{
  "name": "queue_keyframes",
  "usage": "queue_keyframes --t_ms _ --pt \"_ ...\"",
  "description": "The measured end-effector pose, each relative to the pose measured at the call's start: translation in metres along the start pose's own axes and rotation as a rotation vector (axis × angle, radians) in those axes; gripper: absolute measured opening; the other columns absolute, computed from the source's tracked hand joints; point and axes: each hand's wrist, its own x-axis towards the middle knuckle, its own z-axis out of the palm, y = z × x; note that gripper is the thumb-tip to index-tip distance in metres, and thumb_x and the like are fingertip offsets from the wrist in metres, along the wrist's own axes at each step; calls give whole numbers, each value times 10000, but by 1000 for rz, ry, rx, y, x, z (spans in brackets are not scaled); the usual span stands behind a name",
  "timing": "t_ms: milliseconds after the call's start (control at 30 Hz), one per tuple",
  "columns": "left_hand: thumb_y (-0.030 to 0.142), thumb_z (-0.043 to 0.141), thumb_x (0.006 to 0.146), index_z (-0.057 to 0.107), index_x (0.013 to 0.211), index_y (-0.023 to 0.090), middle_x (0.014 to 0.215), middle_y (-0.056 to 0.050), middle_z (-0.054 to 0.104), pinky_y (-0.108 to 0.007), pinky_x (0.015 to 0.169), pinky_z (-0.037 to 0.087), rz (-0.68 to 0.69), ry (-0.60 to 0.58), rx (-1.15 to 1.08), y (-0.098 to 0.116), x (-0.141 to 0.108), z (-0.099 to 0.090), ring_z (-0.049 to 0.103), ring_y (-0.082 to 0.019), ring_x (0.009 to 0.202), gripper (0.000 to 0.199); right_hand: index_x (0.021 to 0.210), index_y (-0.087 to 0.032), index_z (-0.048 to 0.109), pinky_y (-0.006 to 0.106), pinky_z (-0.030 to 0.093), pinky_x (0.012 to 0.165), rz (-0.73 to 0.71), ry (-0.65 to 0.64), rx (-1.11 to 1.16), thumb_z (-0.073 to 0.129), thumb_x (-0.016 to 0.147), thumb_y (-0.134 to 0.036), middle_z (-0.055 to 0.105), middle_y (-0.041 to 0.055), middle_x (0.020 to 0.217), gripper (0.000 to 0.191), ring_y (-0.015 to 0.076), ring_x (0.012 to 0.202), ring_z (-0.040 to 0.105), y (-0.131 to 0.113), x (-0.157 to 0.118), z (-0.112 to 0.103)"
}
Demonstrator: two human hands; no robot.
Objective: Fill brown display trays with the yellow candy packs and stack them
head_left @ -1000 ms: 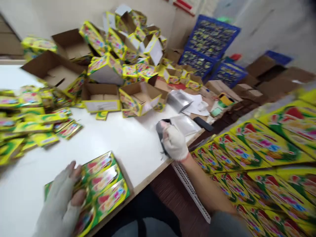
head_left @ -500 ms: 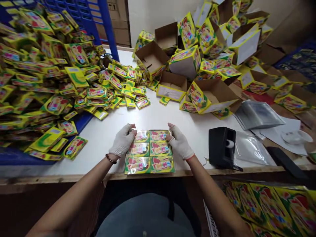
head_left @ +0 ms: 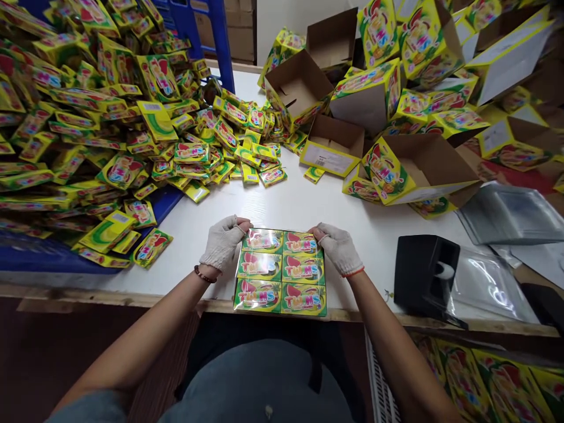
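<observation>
A flat pack of several small yellow-green "TWINS" boxes (head_left: pixel 281 270), set in two columns and covered by clear film, lies at the table's front edge. My left hand (head_left: pixel 222 242), in a white fingerless glove, pinches the pack's far left corner. At the far right corner my right hand (head_left: pixel 337 248), gloved alike, grips the pack between thumb and fingers. The film shines over the box faces. Fingers under the pack are hidden.
Left, a large heap of small candy boxes (head_left: pixel 118 170) spills from a blue crate (head_left: pixel 220 47). Open display cartons (head_left: pixel 414 170) pile up at the back right. A black tape dispenser (head_left: pixel 425 276), clear plastic sleeves (head_left: pixel 489 282) and a stack of clear sheets (head_left: pixel 511 214) sit on the right.
The camera view has shifted, so the table's things sit farther apart. My fingers have moved to grip the pack's far corners, the right thumb now at its outer edge.
</observation>
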Motion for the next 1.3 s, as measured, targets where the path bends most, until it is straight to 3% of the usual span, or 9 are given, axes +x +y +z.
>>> queue_keyframes --t_ms 267,400,500,600,700,800,900,1067,1300 --pt "381 714 676 696 879 153 752 -13 653 -260 641 456 -16 7 152 12 7 -5 576 -135 689 306 753 -186 643 282 358 625 24 -141 -93 427 852 -486 570 -4 660 383 159 665 523 1 16 -8" --pt "407 693 707 690 839 158 777 -28 668 -302 694 486 -1 -165 229 22 16 -7 603 -164 737 282 735 -194 623 278 360 638 3 -173 -129 438 857 -449 580 -8 668 338 156 683 530 -1 22 -10" --pt "422 648 759 687 767 159 798 -44 689 -311 716 470 38 -249 415 20 11 -9 602 -177 771 267 709 -195 627 275 365 623 7 -178 -120 457 858 -467 585 -8 666 354 155 676 528 0 16 -11" --pt "440 564 840 700 903 161 876 -58 714 -323 740 491 59 -204 444 14 4 -13 627 -195 815 317 796 -189 680 284 411 652 19 -137 -40 460 866 -500 661 13 745 387 175 727 580 3 5 -11" --pt "352 492 888 696 974 175 949 -75 709 -351 794 504 232 -242 634 16 1 -11 632 -212 877 283 913 -180 710 305 461 722 15 -64 -3 466 874 -454 720 36 868 369 200 820 634 4 -2 -9" --pt "226 473 881 689 1034 192 1090 -102 678 -417 897 468 604 -527 1001 30 -2 11 607 -248 1000 267 939 -175 723 320 488 780 -1 -37 -49 468 876 -368 735 44 906 326 212 872 651 3 0 -7" --pt "287 487 924 654 1119 187 1243 -130 617 -467 949 417 864 -750 1218 44 -13 49 569 -292 1104 276 1017 -162 717 336 503 858 25 6 -73 469 868 -297 736 60 978 319 220 942 653 2 -2 -4" --pt "446 502 936 576 1251 162 1311 -160 548 -479 962 376 979 -751 1324 47 -32 93 525 -324 1142 430 1283 -149 577 375 493 964 58 83 25 513 813 -212 674 93 1168 478 220 1041 621 2 -46 5" --pt "435 445 980 509 1400 252 1406 -129 490 -442 937 389 954 -799 1391 53 -30 102 493 -315 1195 462 1438 -142 366 287 498 580 321 57 226 578 752 -240 540 -28 815 724 125 596 532 -6 -126 15"
